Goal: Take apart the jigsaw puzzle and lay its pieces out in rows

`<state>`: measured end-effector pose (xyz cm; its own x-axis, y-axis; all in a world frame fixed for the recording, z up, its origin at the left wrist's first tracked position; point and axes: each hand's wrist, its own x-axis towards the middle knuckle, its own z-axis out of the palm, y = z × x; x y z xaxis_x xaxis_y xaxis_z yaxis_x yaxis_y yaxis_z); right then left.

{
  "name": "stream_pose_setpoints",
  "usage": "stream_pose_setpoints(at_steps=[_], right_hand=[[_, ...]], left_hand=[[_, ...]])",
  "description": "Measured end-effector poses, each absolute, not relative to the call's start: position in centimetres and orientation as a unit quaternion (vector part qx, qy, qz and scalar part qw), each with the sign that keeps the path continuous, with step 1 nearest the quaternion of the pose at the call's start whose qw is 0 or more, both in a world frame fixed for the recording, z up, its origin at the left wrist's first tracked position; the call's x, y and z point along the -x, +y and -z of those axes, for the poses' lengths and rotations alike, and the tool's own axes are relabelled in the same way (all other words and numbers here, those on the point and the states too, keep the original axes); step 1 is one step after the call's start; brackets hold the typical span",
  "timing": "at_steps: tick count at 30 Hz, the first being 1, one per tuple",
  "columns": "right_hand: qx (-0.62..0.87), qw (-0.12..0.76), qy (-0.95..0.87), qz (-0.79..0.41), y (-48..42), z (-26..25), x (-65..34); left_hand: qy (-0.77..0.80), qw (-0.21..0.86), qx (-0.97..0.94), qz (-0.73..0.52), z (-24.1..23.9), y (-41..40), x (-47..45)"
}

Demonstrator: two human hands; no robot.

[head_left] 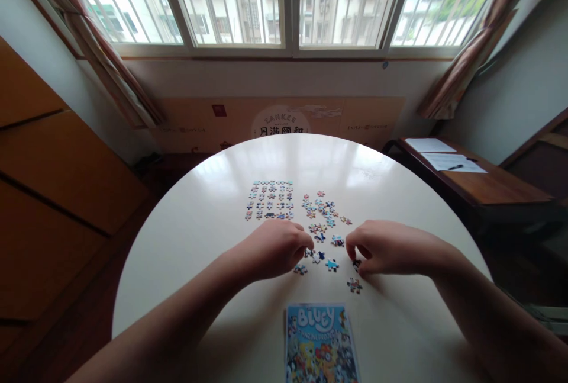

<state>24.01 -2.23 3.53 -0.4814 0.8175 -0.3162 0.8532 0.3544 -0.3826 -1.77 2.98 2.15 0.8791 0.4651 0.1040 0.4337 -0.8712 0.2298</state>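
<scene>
My left hand is closed low over the table, its fingertips pinched at a small jigsaw piece that they partly hide. To the right, my right hand curls down with finger and thumb closed on a dark jigsaw piece. Between the hands lie loose pieces, among them a bright blue jigsaw piece and a blue-and-white jigsaw piece. Beyond them spreads a loose cluster of jigsaw pieces. Left of that cluster, jigsaw pieces in neat rows lie spaced apart.
A round white table carries everything. Close to me lies a colourful Bluey picture sheet. A brown side table with papers and a pen stands at the right. Behind are barred windows and a printed cardboard panel.
</scene>
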Motion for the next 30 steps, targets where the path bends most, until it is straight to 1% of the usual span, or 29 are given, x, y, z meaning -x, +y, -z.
stream_pose_setpoints(at_steps=[6, 9, 12, 15, 20, 23, 25, 27, 28, 30], right_hand=[[-0.519, 0.067, 0.802, 0.288, -1.7, -3.1, -24.2], [-0.484, 0.073, 0.809, 0.325, -1.4, -3.1, -24.5], [-0.434, 0.059, 0.817, 0.374, -1.1, -3.2, -24.9], [-0.398, -0.003, 0.82, 0.412, -1.1, -3.5, -25.0], [-0.4, -0.195, 0.8, 0.402, -1.3, -2.8, -23.5], [-0.412, -0.296, 0.765, 0.396, -1.3, -1.8, -22.1], [-0.413, -0.338, 0.747, 0.396, -1.2, -1.4, -21.4], [-0.41, -0.356, 0.751, 0.377, -1.1, -1.2, -21.2], [-0.406, -0.358, 0.762, 0.357, -1.0, -1.3, -21.2], [-0.395, -0.355, 0.789, 0.309, -0.8, -1.4, -21.5]], left_hand=[[0.188, 0.097, -0.974, -0.084, -1.9, 1.9, 1.2], [0.174, 0.092, -0.975, -0.107, -1.9, 1.2, 1.0], [0.198, 0.099, -0.966, -0.136, -2.1, 0.5, 0.6], [0.228, 0.14, -0.948, -0.174, -2.5, -0.2, 0.2], [0.25, 0.301, -0.883, -0.259, -2.9, -0.7, -0.2], [0.288, 0.347, -0.839, -0.305, -2.8, -0.6, -0.5], [0.302, 0.356, -0.823, -0.324, -2.7, 0.1, -0.4], [0.31, 0.343, -0.819, -0.341, -2.7, 1.6, 0.4], [0.321, 0.326, -0.816, -0.353, -2.7, 2.8, 1.2], [0.39, 0.257, -0.782, -0.412, -2.4, 5.9, 3.6]])
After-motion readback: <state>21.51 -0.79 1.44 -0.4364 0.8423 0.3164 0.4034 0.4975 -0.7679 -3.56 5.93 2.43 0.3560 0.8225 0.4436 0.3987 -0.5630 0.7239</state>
